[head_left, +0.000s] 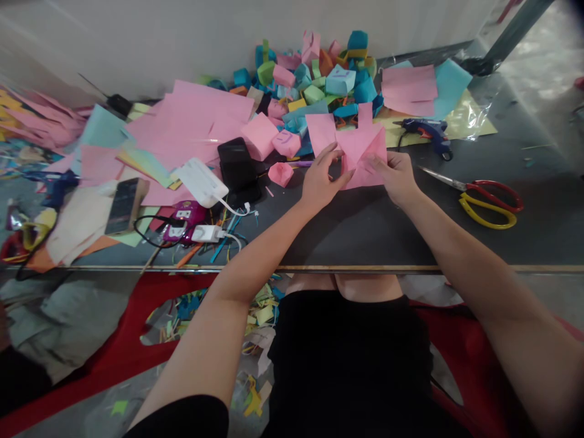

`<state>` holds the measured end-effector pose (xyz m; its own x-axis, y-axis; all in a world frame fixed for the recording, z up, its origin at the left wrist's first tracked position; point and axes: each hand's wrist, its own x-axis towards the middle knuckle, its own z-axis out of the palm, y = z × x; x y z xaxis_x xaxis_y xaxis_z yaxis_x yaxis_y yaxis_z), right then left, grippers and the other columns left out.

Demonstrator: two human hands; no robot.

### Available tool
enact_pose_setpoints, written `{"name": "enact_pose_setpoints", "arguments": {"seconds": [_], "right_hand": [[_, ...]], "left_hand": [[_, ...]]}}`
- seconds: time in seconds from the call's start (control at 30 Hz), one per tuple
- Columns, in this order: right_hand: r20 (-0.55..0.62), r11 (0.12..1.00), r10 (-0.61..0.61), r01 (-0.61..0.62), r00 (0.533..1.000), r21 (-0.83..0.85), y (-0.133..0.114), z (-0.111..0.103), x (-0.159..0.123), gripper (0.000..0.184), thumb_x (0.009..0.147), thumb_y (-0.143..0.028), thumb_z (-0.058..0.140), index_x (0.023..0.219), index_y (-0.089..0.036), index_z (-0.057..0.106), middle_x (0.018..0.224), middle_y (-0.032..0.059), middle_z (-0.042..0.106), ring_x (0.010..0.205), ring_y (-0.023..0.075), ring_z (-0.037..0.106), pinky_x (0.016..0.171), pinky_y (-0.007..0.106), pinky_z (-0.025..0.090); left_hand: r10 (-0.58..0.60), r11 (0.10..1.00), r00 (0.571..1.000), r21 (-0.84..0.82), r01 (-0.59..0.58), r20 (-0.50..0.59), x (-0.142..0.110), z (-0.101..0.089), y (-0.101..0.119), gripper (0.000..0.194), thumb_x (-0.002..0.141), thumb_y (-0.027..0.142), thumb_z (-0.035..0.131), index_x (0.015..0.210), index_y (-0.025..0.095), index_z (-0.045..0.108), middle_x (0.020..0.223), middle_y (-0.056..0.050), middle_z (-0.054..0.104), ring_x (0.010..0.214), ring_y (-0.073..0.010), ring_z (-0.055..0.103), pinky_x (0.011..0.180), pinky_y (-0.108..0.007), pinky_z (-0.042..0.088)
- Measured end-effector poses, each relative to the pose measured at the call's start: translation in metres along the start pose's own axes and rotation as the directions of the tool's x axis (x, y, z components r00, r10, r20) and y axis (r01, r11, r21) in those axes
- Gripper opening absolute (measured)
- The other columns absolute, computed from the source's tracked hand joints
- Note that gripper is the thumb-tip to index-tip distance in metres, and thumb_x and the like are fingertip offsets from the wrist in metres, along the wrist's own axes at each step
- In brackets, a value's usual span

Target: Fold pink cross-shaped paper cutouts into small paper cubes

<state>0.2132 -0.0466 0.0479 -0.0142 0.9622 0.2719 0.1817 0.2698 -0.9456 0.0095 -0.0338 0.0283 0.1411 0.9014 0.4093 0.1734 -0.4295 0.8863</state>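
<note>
A sheet of pink paper (362, 146) with fold creases is between my two hands, just above the dark table. My left hand (323, 176) has its fingers and thumb curled at the sheet's left edge. At the right side, my right hand (398, 176) pinches a raised, folded flap of the same sheet between thumb and fingers. Another pink piece (320, 132) lies behind my left fingers. Close to my left hand sits a small folded pink paper shape (281, 174). Red-and-yellow-handled scissors (488, 201) lie to the right of my right hand.
Folded paper boxes (340, 80) are heaped at the back. Beyond my right hand lies a blue glue gun (427, 129). On the left are pink sheets (182, 121), a black phone (238, 164), a white power bank (201, 181) and a purple power strip (186, 220) with cables.
</note>
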Motion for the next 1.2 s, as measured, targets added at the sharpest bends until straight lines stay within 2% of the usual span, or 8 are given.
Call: {"name": "enact_pose_setpoints", "arguments": {"seconds": [0.13,0.33,0.57,0.7,0.8,0.9,1.03,1.2], "right_hand": [[-0.059,0.999,-0.024,0.026,0.998,0.034,0.003,0.000,0.000,0.074,0.067,-0.093,0.079,0.062,-0.023,0.057,0.067,0.0000,0.043,0.065,0.0143,0.039,0.057,0.033,0.038],[-0.047,0.998,-0.039,0.042,0.998,0.051,-0.001,0.001,-0.001,0.074,0.071,-0.092,0.077,0.062,-0.023,0.052,0.067,-0.0012,0.044,0.065,0.0124,0.038,0.056,0.031,0.037],[-0.018,0.992,-0.020,0.022,1.000,0.126,-0.005,0.005,0.000,0.077,0.062,-0.096,0.079,0.059,-0.022,0.055,0.065,-0.0025,0.046,0.062,0.0104,0.038,0.055,0.029,0.035],[-0.023,0.985,0.009,-0.004,1.000,0.174,-0.003,0.006,0.001,0.076,0.057,-0.096,0.082,0.063,-0.023,0.061,0.067,-0.0021,0.052,0.064,0.0115,0.043,0.058,0.029,0.040],[-0.013,0.985,0.016,-0.013,1.000,0.173,-0.001,0.005,0.000,0.074,0.060,-0.094,0.083,0.065,-0.023,0.060,0.068,-0.0016,0.053,0.065,0.0116,0.043,0.059,0.029,0.042],[0.001,0.989,0.018,-0.017,1.000,0.144,0.002,0.004,-0.001,0.071,0.068,-0.089,0.082,0.063,-0.023,0.056,0.068,-0.0012,0.050,0.064,0.0120,0.042,0.058,0.030,0.041],[-0.049,0.991,0.021,-0.014,0.999,0.131,0.009,0.001,0.002,0.069,0.072,-0.088,0.081,0.065,-0.024,0.056,0.068,-0.0012,0.049,0.064,0.0125,0.044,0.058,0.031,0.042],[-0.144,0.985,0.024,0.002,0.989,0.173,0.015,-0.001,0.007,0.069,0.067,-0.091,0.082,0.068,-0.025,0.061,0.067,-0.0004,0.056,0.066,0.0145,0.053,0.060,0.031,0.048]], "left_hand": [[0.000,0.997,0.999,0.072,-0.002,0.038,0.000,-0.002,0.002,0.036,0.089,0.045,0.087,0.117,0.023,0.083,0.148,-0.012,0.073,0.123,-0.0320,0.074,0.092,-0.038,0.064],[0.027,0.994,0.997,0.107,-0.034,0.066,-0.002,-0.002,0.002,0.023,0.096,0.044,0.081,0.107,0.025,0.087,0.130,-0.009,0.082,0.104,-0.0246,0.080,0.085,-0.035,0.064],[-0.006,0.993,0.999,0.115,0.002,0.036,-0.002,-0.002,0.003,0.026,0.095,0.042,0.083,0.113,0.024,0.087,0.107,-0.006,0.087,0.087,-0.0202,0.078,0.085,-0.032,0.060],[0.025,0.991,0.997,0.129,-0.035,0.075,-0.003,-0.003,0.004,0.027,0.098,0.046,0.079,0.112,0.024,0.087,0.107,-0.006,0.086,0.080,-0.0193,0.076,0.081,-0.033,0.059],[0.062,0.979,0.996,0.193,-0.073,0.065,-0.003,-0.004,0.002,0.029,0.101,0.048,0.074,0.109,0.023,0.087,0.095,-0.006,0.085,0.075,-0.0187,0.072,0.079,-0.033,0.057],[0.091,0.964,0.995,0.246,-0.097,0.036,-0.003,-0.005,0.001,0.025,0.101,0.045,0.074,0.101,0.022,0.086,0.084,-0.005,0.081,0.072,-0.0186,0.070,0.076,-0.032,0.053],[0.068,0.973,0.995,0.226,-0.050,-0.071,-0.004,-0.005,0.006,0.021,0.100,0.043,0.077,0.092,0.023,0.080,0.084,-0.004,0.078,0.080,-0.0183,0.073,0.077,-0.030,0.053],[-0.051,0.998,0.962,0.011,0.056,-0.269,0.004,-0.004,0.008,0.043,0.102,0.066,0.066,0.089,0.025,0.071,0.072,0.000,0.067,0.066,-0.0152,0.066,0.064,-0.028,0.055]]}}
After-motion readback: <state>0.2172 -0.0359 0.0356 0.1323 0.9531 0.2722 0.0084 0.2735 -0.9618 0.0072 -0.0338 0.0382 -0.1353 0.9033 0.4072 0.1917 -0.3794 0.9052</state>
